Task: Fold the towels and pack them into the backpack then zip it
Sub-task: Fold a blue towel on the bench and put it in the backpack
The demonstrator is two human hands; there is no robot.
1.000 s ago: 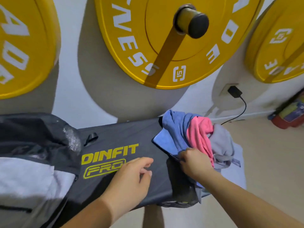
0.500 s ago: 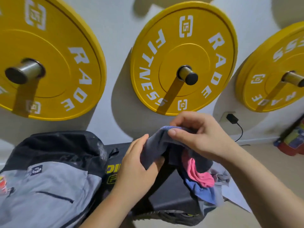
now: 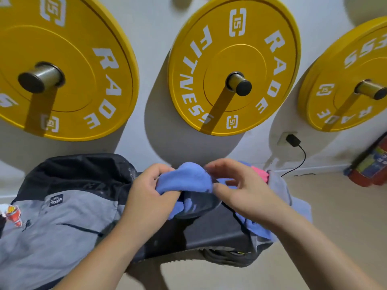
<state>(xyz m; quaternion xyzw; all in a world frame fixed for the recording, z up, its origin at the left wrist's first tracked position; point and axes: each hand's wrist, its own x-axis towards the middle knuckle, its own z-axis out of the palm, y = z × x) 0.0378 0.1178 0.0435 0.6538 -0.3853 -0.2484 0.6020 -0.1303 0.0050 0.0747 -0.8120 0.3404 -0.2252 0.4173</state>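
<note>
Blue towel (image 3: 184,178), now lower: left hand (image 3: 150,193) grips it, right hand (image 3: 240,191) pinches its edge. Backpack (image 3: 62,216), lower left: contents hidden. Pink towel (image 3: 259,174), grey towel (image 3: 280,189): centre right.

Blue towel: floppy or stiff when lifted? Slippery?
Likely floppy: the blue towel bunches and droops around the left hand gripping it. Probably light; a loose grip holds it up. Fuzzy surface suggests little slip.

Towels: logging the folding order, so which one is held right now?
The blue towel, gripped by the left hand and right hand; the pink towel and grey towel lie heaped to the right.
</note>
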